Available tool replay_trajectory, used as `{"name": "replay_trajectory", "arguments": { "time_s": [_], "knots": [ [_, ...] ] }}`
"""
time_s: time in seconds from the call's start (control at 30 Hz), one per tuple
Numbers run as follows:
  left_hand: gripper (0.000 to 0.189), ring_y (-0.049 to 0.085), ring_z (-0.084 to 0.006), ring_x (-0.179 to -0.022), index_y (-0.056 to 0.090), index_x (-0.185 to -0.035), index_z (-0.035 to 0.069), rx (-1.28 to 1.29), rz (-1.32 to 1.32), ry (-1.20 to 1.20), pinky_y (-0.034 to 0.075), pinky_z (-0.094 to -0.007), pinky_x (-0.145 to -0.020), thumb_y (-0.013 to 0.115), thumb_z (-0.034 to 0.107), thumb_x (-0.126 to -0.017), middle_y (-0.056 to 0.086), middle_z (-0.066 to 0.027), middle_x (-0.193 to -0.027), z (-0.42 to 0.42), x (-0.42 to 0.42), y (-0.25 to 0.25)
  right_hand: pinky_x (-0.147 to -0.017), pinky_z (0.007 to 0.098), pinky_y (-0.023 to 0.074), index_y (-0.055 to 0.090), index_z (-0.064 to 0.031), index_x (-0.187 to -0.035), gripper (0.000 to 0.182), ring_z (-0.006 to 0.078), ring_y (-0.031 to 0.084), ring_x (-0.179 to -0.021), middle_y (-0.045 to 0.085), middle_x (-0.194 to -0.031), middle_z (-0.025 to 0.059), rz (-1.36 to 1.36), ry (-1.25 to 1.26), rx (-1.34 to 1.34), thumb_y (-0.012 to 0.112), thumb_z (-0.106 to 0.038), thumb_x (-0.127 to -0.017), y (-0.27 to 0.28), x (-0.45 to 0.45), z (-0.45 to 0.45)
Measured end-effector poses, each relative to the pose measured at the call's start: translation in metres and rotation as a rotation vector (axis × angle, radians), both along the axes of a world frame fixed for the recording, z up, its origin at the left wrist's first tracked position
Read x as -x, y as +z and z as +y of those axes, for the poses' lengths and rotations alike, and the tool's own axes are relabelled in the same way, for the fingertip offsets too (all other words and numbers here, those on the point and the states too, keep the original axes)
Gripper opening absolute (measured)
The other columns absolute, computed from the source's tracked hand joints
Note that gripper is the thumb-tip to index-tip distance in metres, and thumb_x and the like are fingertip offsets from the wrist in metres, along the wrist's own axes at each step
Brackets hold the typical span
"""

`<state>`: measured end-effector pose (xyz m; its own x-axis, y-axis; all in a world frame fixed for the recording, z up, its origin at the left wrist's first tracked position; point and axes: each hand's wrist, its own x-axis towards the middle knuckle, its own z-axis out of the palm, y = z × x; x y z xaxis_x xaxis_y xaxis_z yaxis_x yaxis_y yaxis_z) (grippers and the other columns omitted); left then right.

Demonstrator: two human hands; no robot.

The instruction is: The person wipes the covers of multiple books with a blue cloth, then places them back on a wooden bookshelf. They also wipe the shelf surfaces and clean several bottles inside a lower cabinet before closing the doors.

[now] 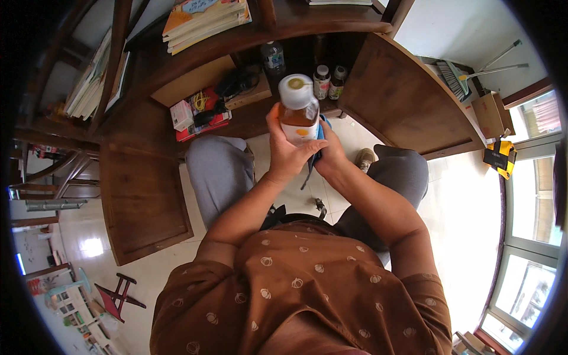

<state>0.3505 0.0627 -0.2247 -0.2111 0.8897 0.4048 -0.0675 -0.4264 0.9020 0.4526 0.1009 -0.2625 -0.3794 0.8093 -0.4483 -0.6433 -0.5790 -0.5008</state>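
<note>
My left hand point(288, 151) is closed around a plastic bottle point(298, 115) with a white cap, brown contents and a label. On the bottle's right side, my right hand point(330, 148) holds a blue cloth point(322, 128), whose dark edge hangs below between my wrists. Behind the held bottle, inside the open wooden cabinet, stand a clear plastic bottle point(273, 57), a white-capped bottle point(321, 82) and a dark-capped bottle point(338, 83). How far the cloth reaches round the held bottle is hidden by my hands.
Open cabinet doors flank me, one at left point(144, 199) and one at right point(408, 97). The cabinet also holds a small white box point(181, 115), yellow cord point(200, 101) and black cables. Books point(206, 24) lie on the shelf above. A broom point(452, 80) stands far right.
</note>
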Motion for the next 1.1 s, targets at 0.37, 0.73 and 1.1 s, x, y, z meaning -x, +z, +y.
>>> {"name": "replay_trajectory", "arguments": {
  "time_s": [0.37,0.73,1.1],
  "knots": [
    [0.045,0.066,-0.0263,-0.106,0.047,-0.135,0.003,0.118,-0.447,-0.033,0.053,-0.0399,-0.095,0.058,0.019,-0.095,0.062,-0.0141,-0.124,0.014,0.042,0.008,-0.079,0.0270,0.0510,0.061,-0.0055,-0.123,0.038,0.0117,0.060,-0.091,0.065,-0.105,0.0034,-0.548,-0.131,-0.413,0.067,-0.032,-0.097,0.027,-0.014,-0.006],
    [0.066,0.069,-0.0195,-0.097,0.051,-0.134,0.007,0.621,-0.665,-0.467,0.059,-0.0350,-0.084,0.044,0.062,-0.100,0.067,-0.0097,-0.113,-0.015,0.015,0.003,-0.083,0.0270,0.0495,0.056,-0.0037,-0.129,0.052,0.0116,0.059,-0.092,0.063,-0.104,0.0051,-0.364,0.011,-0.528,0.060,-0.046,-0.099,0.064,-0.018,0.009],
    [0.045,0.065,-0.0154,-0.090,0.057,-0.118,0.006,0.346,-0.612,0.136,0.054,-0.0311,-0.081,0.053,0.048,-0.100,0.064,-0.0047,-0.103,0.012,0.048,-0.001,-0.081,0.0367,0.0563,0.060,-0.0008,-0.119,0.047,0.0218,0.068,-0.090,0.069,-0.105,0.0125,-0.207,0.237,-0.078,0.055,-0.045,-0.101,0.021,0.006,-0.021]
  ]
}}
